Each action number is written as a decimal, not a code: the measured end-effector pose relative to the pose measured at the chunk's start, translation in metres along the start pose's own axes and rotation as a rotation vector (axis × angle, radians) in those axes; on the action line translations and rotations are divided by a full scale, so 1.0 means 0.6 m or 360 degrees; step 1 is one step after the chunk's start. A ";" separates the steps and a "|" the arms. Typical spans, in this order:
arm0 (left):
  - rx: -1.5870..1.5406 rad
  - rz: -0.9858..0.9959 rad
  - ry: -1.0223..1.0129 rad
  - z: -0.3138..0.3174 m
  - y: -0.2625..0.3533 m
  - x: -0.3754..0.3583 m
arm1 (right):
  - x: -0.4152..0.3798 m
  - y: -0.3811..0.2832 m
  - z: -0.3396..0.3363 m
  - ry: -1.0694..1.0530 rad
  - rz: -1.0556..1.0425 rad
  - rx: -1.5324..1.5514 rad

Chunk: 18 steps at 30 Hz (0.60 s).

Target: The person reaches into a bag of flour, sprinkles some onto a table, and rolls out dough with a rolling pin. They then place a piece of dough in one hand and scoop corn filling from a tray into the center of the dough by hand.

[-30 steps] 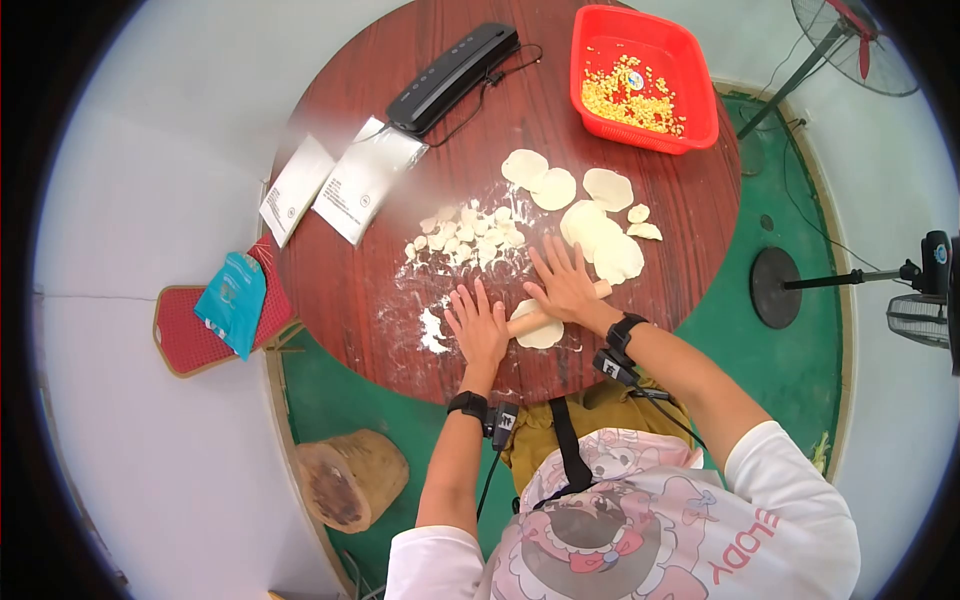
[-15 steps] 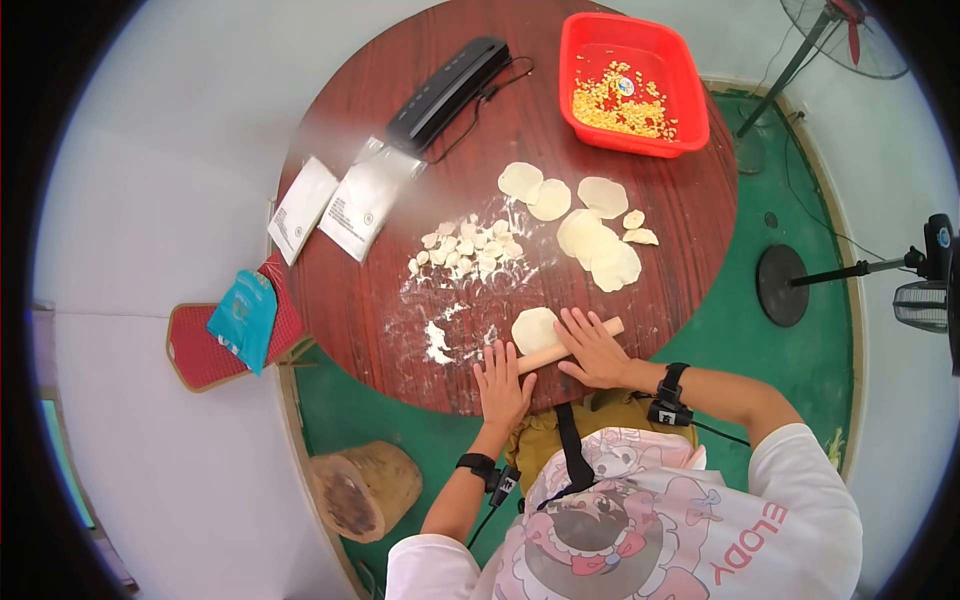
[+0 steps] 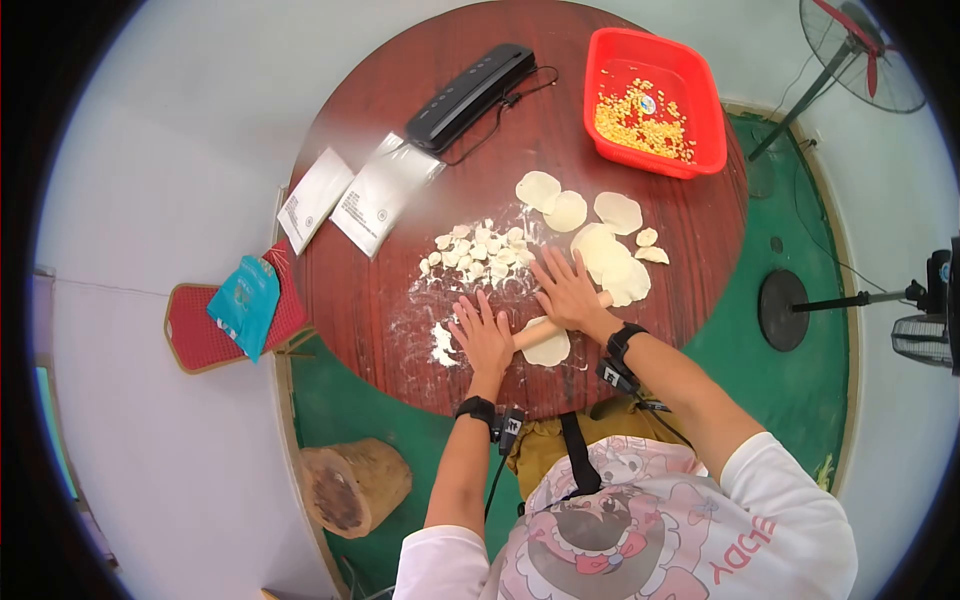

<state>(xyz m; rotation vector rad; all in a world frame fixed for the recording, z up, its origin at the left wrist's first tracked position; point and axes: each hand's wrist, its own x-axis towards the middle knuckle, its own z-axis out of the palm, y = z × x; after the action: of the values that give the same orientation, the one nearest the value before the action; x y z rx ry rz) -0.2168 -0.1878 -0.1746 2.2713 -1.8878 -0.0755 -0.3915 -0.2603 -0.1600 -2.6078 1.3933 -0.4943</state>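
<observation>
A wooden rolling pin [image 3: 537, 334] lies aslant across a round dough wrapper [image 3: 548, 351] near the table's front edge. My left hand [image 3: 484, 340] rests flat over the pin's left end, fingers spread. Over its right part lies my right hand [image 3: 569, 294], also palm down with stretched fingers. White flour [image 3: 444, 345] is heaped just left of my left hand. Beyond my hands are a cluster of small dough pieces [image 3: 478, 252] and several rolled wrappers [image 3: 605, 258], some overlapping. Two small folded dough pieces [image 3: 650, 247] sit to their right.
On the round wooden table [image 3: 350, 330] stand a red basin [image 3: 710, 125] with yellow bits, a black corded appliance [image 3: 470, 97] and white packets [image 3: 385, 195]. A red chair [image 3: 195, 325] with a blue bag [image 3: 245, 305], a log stump [image 3: 360, 485] and fans [image 3: 925, 320] surround it.
Both hands have pushed the rolling pin away from my body, across the wrapper to its far part. More of the wrapper now shows on the near side. The camera view has shifted slightly.
</observation>
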 end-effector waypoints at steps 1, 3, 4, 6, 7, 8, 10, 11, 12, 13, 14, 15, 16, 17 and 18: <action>-0.0008 -0.0018 0.0004 0.002 -0.002 0.009 | 0.009 0.003 0.003 0.0014 0.0008 -0.0012; 0.0039 -0.0041 0.0110 0.002 -0.006 0.025 | 0.027 0.007 0.006 -0.0004 -0.0010 -0.0059; 0.0032 -0.0060 0.0109 0.002 -0.007 0.030 | 0.033 0.008 0.008 -0.0015 -0.0009 -0.0102; 0.0000 -0.0043 0.0203 -0.002 -0.006 0.040 | 0.044 0.008 0.007 0.0004 -0.0059 -0.0114; -0.0008 -0.0063 0.0200 -0.003 -0.005 0.043 | 0.047 0.008 0.007 0.0030 -0.0093 -0.0121; -0.0057 -0.0059 0.0204 -0.002 -0.006 0.044 | 0.048 0.008 0.006 0.0013 -0.0109 -0.0122; -0.0017 -0.0070 0.0225 -0.003 -0.006 0.047 | 0.052 0.006 0.002 0.0011 -0.0068 -0.0125; -0.0019 -0.0086 0.0227 -0.002 -0.005 0.046 | 0.052 0.005 0.001 0.0005 -0.0083 -0.0124; -0.0032 -0.0082 0.0219 -0.003 -0.004 0.046 | 0.053 0.005 -0.001 0.0013 -0.0100 -0.0126; -0.0043 -0.0076 0.0212 -0.004 -0.003 0.045 | 0.054 0.005 -0.003 0.0022 -0.0116 -0.0125; -0.0059 -0.0080 0.0189 -0.003 -0.003 0.040 | 0.052 0.004 -0.003 0.0018 -0.0128 -0.0122; -0.0057 -0.0091 0.0190 -0.003 -0.002 0.034 | 0.046 0.003 -0.004 0.0001 -0.0134 -0.0121; -0.0080 -0.0057 0.0195 -0.003 -0.001 0.027 | 0.040 0.002 -0.006 -0.0014 -0.0139 -0.0121; -0.0104 -0.0022 0.0201 -0.005 0.001 0.020 | 0.033 0.002 -0.006 -0.0014 -0.0147 -0.0122; -0.0126 -0.0020 0.0184 -0.008 0.004 0.009 | 0.022 0.000 -0.008 -0.0017 -0.0156 -0.0089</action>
<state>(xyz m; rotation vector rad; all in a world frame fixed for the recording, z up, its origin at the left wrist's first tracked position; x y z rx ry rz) -0.2171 -0.1931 -0.1693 2.1862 -1.7811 -0.0200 -0.3861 -0.2714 -0.1528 -2.7292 1.2992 -0.4593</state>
